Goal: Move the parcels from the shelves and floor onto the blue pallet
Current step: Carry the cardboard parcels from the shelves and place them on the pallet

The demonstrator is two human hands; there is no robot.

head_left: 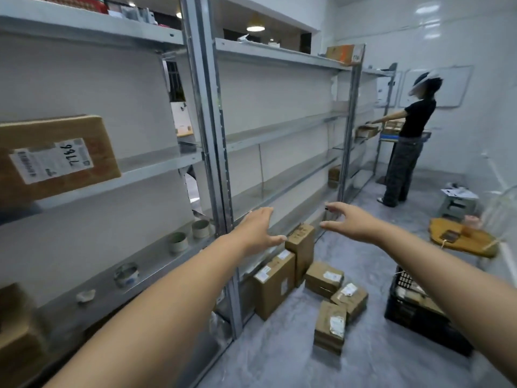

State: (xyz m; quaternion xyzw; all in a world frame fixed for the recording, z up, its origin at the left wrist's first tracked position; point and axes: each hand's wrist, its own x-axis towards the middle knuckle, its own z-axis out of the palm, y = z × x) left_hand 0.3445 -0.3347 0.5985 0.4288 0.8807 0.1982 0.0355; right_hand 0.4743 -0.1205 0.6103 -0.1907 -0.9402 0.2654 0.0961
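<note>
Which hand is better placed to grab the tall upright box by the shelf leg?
Probably left: the left hand, open, has its thumb near the top of the upright box, while the right hand, also open, sits farther off to the right.

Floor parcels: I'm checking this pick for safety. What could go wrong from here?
The tall box stands on end against the larger box; pulling one may tip the other. Small parcels lie scattered on the floor near the black crate, so a step in could trip. The left hand and right hand are open and empty; the left is near the shelf post and might knock it.
</note>
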